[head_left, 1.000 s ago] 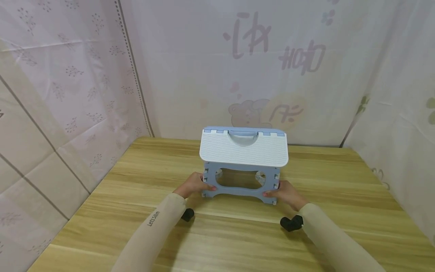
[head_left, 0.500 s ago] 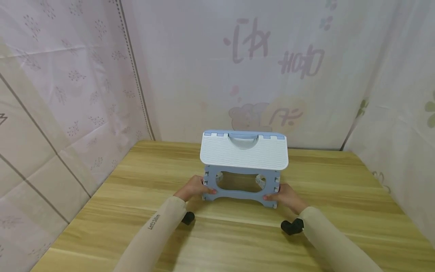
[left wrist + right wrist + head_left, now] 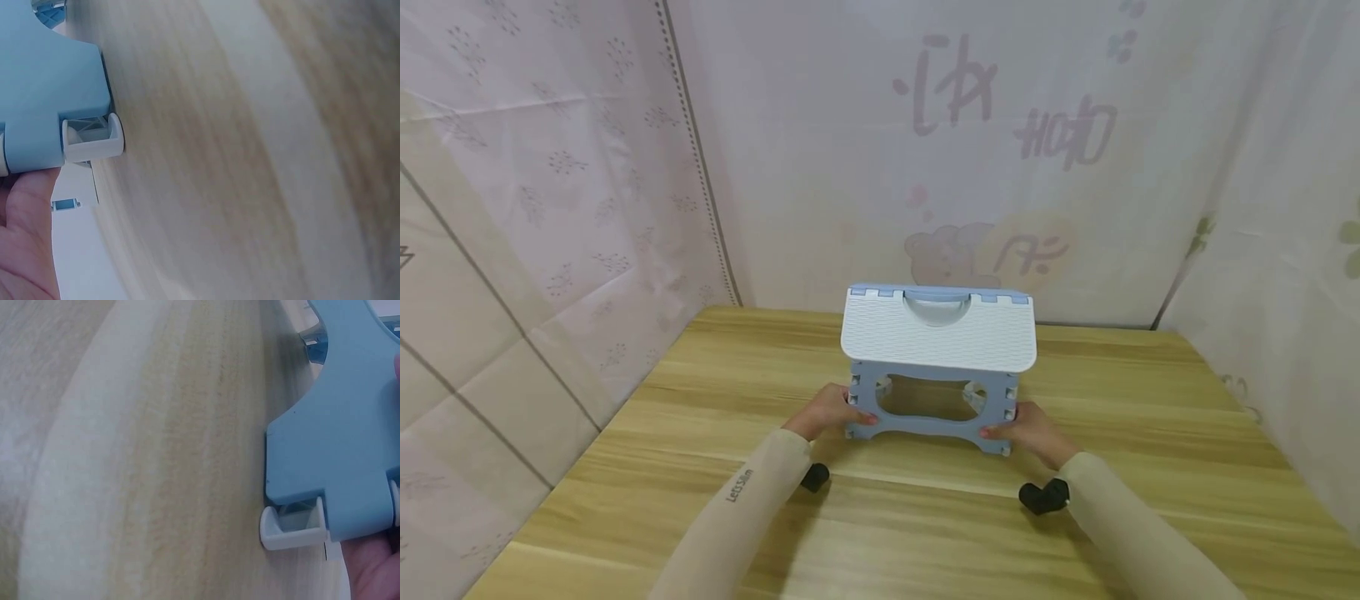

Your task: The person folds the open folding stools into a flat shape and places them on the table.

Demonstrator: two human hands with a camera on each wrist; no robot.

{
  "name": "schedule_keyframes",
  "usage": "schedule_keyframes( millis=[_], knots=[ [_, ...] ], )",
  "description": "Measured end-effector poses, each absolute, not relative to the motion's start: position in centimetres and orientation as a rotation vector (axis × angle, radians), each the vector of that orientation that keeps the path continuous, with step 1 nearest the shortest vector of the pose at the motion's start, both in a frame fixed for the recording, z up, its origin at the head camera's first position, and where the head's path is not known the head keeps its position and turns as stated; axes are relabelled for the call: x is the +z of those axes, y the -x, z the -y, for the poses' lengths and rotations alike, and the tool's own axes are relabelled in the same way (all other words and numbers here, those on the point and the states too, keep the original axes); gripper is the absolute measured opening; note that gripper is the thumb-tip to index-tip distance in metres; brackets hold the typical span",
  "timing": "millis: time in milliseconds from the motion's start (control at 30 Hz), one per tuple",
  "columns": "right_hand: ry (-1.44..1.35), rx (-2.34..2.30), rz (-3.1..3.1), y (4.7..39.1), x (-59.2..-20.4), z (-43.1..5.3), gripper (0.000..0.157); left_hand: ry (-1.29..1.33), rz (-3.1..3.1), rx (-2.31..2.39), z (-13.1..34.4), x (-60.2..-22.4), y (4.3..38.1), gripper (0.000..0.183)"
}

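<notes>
A blue and white folding step stool (image 3: 936, 333) stands unfolded on the wooden table. Its ribbed white top has a handle slot at the far edge, and its blue front panel has a large cut-out. My left hand (image 3: 827, 410) grips the left side low down, thumb on the front panel. On the opposite side my right hand (image 3: 1032, 430) holds the leg the same way. The other fingers of both hands are hidden behind the side legs. In the left wrist view the stool's foot (image 3: 94, 136) meets the table; the right wrist view shows the other foot (image 3: 294, 528).
The wooden table (image 3: 895, 533) extends around the stool. Patterned cloth (image 3: 820, 150) hangs behind and on both sides. A black wrist device (image 3: 1043, 497) sits at the right cuff, and another black device (image 3: 815, 477) at the left.
</notes>
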State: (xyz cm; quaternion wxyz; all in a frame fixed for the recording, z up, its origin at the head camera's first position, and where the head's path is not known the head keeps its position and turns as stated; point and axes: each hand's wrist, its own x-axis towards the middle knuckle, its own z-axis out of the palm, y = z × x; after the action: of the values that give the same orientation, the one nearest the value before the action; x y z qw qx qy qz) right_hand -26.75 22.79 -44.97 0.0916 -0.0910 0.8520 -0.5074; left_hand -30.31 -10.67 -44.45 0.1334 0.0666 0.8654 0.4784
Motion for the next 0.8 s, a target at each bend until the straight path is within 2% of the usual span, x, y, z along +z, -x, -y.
schedule_keyframes(
  millis=[800],
  knots=[
    [0.27, -1.451, -2.554, 26.65, -44.77, -22.77, 0.06, -0.191, -2.518, 1.395, 10.42, -44.41, 30.06, 0.028]
  ],
)
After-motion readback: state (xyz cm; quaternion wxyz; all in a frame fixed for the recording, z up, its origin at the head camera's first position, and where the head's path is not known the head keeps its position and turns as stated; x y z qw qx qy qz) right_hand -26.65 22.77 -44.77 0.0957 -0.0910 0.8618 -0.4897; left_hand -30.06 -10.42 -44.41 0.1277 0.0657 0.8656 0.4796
